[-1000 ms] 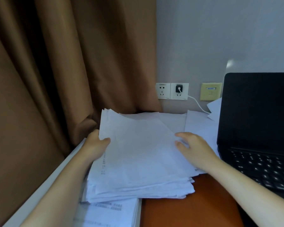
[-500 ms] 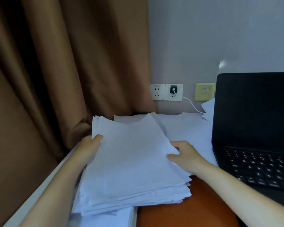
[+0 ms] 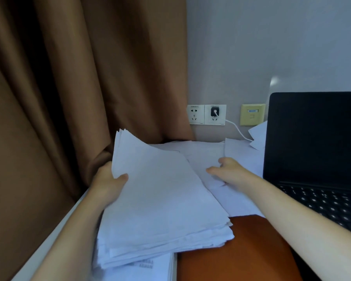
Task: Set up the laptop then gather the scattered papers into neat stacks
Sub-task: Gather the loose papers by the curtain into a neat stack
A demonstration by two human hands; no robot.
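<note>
The left hand [image 3: 107,179] grips the stack of papers [image 3: 160,203] at its left edge, thumb on top, and the stack is tilted above the desk [image 3: 241,252]. The right hand [image 3: 229,171] lies with relaxed fingers on the loose sheets [image 3: 205,153] behind the stack. The laptop [image 3: 314,138] stands open at the right, just beside these sheets.

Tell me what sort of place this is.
Likely a work desk in an office or study: an open laptop, stacked papers, and wall sockets beside a brown curtain.
</note>
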